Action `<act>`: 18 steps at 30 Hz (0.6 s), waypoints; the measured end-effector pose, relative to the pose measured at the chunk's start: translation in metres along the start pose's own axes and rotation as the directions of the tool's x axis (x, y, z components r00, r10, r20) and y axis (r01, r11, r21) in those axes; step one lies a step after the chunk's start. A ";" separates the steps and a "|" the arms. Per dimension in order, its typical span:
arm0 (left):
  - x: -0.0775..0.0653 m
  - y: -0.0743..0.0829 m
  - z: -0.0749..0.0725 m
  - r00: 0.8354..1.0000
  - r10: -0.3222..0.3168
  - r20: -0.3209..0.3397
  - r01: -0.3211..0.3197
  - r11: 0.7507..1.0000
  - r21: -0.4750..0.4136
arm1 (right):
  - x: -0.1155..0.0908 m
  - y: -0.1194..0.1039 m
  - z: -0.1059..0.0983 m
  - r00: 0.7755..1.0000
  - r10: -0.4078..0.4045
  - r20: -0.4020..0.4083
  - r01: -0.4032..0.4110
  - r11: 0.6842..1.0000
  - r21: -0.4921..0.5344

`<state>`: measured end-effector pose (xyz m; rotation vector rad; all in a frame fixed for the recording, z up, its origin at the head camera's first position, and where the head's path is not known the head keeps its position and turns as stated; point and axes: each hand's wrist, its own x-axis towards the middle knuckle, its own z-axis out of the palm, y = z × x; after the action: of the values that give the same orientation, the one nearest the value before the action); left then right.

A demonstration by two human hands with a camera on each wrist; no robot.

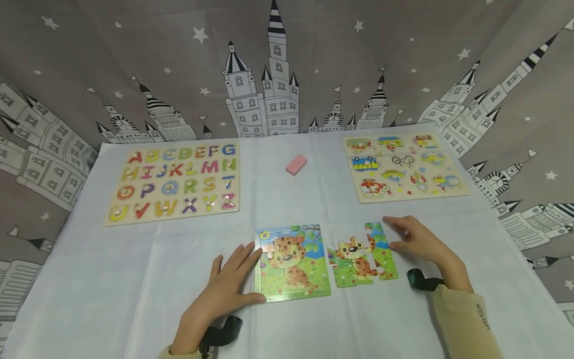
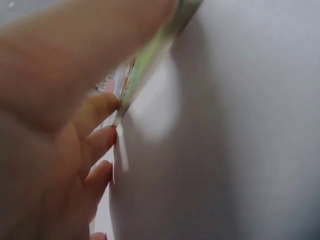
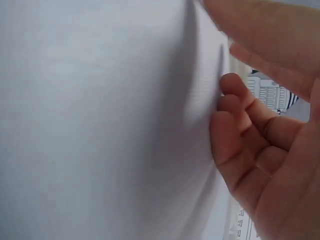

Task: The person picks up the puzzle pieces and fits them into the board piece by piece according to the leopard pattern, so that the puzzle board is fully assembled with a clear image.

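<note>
A square jigsaw board [image 1: 293, 294] with a spotted cub picture lies at the front middle of the table, with piece outlines showing in its upper left part. My left hand [image 1: 224, 294] is spread at its left side, thumb by the lower left corner and fingertips at the left edge. Right of the board lies a loose group of jigsaw pieces [image 1: 345, 276], partly joined, with a gap in their cub picture. Beside their right edge is my right hand [image 1: 419, 242], index finger stretched toward the upper corner, thumb at the side. It holds nothing; its other fingers are bent in the right wrist view.
A wooden alphabet puzzle [image 1: 175, 172] sits at the back left, a vehicle peg puzzle [image 1: 403, 174] at the back right. Between them is a pink block [image 1: 296, 164]. A grey castle-print cloth [image 1: 332, 60] rises behind the white-covered table [image 1: 107, 279].
</note>
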<state>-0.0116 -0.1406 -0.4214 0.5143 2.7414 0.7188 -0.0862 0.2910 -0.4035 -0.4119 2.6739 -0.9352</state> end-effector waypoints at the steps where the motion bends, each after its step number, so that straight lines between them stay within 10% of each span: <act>1: 0.000 -0.001 0.000 1.000 0.006 -0.002 -0.006 1.000 -0.002 | 0.000 0.001 0.001 1.000 -0.002 0.000 0.002 1.000 -0.003; 18: -0.001 -0.004 0.002 1.000 0.006 0.014 -0.006 1.000 -0.021 | 0.009 -0.015 0.013 0.997 0.076 0.014 -0.076 0.997 0.013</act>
<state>-0.0113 -0.1435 -0.4251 0.5217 2.7172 0.7419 -0.0872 0.2694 -0.4047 -0.3098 2.6499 -0.9245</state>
